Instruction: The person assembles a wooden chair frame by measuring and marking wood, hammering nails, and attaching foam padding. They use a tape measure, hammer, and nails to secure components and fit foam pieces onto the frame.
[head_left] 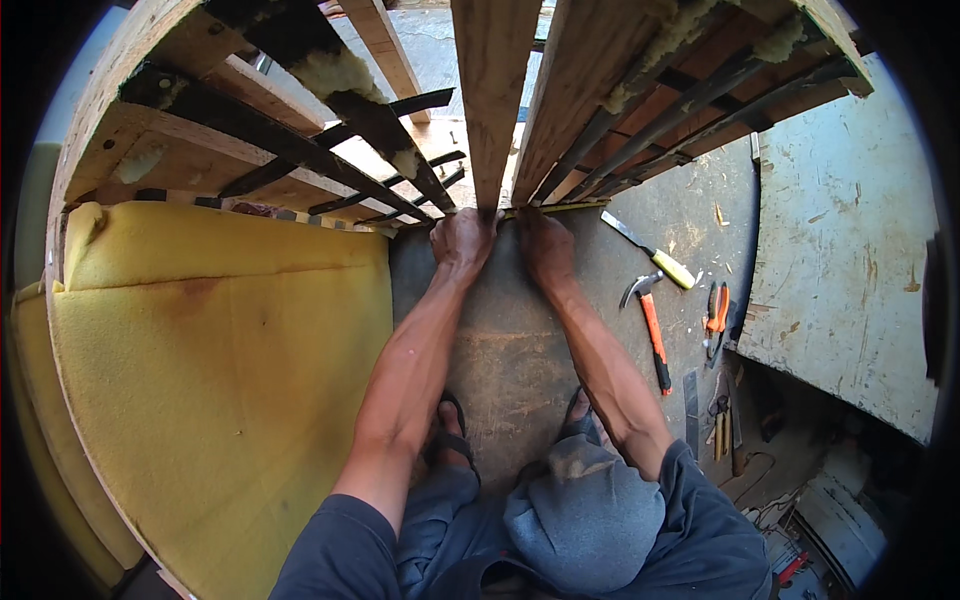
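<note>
Both my arms reach forward to the lower edge of a wooden furniture frame (492, 90). My left hand (465, 237) is closed at the foot of the middle slats. My right hand (547, 243) is closed just to its right. A thin yellow strip that looks like a tape measure (580, 207) runs between the hands and out to the right along the frame's edge; the fingers hide part of it. Black webbing straps (310, 150) cross the frame, some with loose ends near my left hand. Scraps of foam (340, 75) cling to the straps and wood.
A yellow foam-covered panel (230, 380) stands at left. On the floor at right lie a yellow-handled blade tool (677, 268), an orange-and-black claw hammer (652, 330), orange-handled pliers (717, 315) and a flat metal strip (691, 410). A worn pale board (840, 250) bounds the far right.
</note>
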